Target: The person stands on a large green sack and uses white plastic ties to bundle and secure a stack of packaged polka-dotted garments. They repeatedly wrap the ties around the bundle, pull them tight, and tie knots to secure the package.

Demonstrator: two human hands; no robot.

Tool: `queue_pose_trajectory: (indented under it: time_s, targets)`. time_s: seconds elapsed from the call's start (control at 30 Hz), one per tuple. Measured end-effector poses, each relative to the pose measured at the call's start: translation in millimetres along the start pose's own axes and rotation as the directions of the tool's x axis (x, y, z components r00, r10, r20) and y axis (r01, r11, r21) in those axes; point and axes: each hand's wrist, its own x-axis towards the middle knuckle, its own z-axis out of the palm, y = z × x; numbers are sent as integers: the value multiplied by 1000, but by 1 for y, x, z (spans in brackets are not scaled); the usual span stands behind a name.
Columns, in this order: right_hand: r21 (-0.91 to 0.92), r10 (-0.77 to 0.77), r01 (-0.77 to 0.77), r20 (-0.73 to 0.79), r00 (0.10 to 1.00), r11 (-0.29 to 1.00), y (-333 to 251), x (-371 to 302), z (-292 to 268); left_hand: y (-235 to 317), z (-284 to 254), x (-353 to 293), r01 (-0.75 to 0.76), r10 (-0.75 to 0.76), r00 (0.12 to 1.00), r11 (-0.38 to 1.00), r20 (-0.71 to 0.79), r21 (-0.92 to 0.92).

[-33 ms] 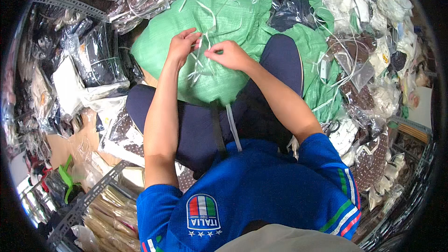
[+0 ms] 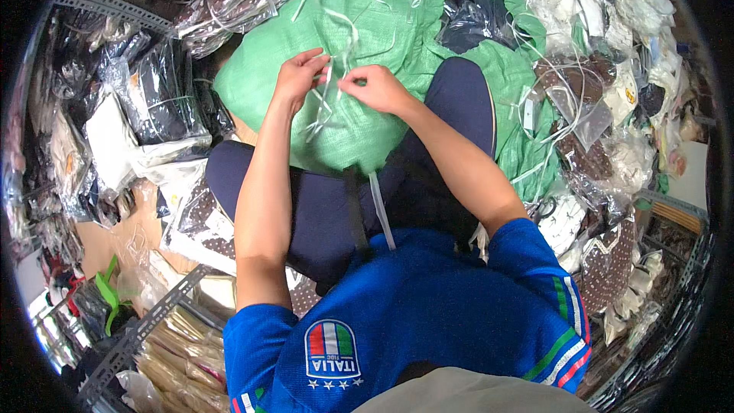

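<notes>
A large green woven sack [image 2: 260, 69] lies before my knees, bulging on its left side. Several strands of white plastic string [image 2: 324, 111] hang in front of it, knotted or crossed between my hands. With fingers curled, my left hand [image 2: 300, 78] holds one strand near its fingertips. Thumb and forefinger of my right hand [image 2: 376, 90] are pinched together on another strand, just to the right. At the sack's upper right is a ragged opening, where dark goods in clear plastic [image 2: 478, 19] show.
Plastic-wrapped garments [image 2: 164, 88] are heaped at left, with more white and brown packets [image 2: 596, 99] at right. Perforated metal shelf rails [image 2: 145, 329] stand at lower left. A bright green plastic piece [image 2: 108, 294] lies near them. Loose white string loops [image 2: 562, 69] trail right of the sack.
My right hand has shifted slightly, its thumb and forefinger now forming a small ring. The strands between my hands have swung a little; my left hand is almost where it was.
</notes>
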Motion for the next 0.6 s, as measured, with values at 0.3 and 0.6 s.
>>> queue_pose_trajectory:
  time_s: [0.3,0.6]
  targets:
    - [276,-75,-54,435,897,960,-7,4,9,-4,16,-9,-42,52,998,926,-17,375]
    - [-17,305,-310,-141,942,950,32,29,-20,-5,11,0,-17,2,999,932,41,361]
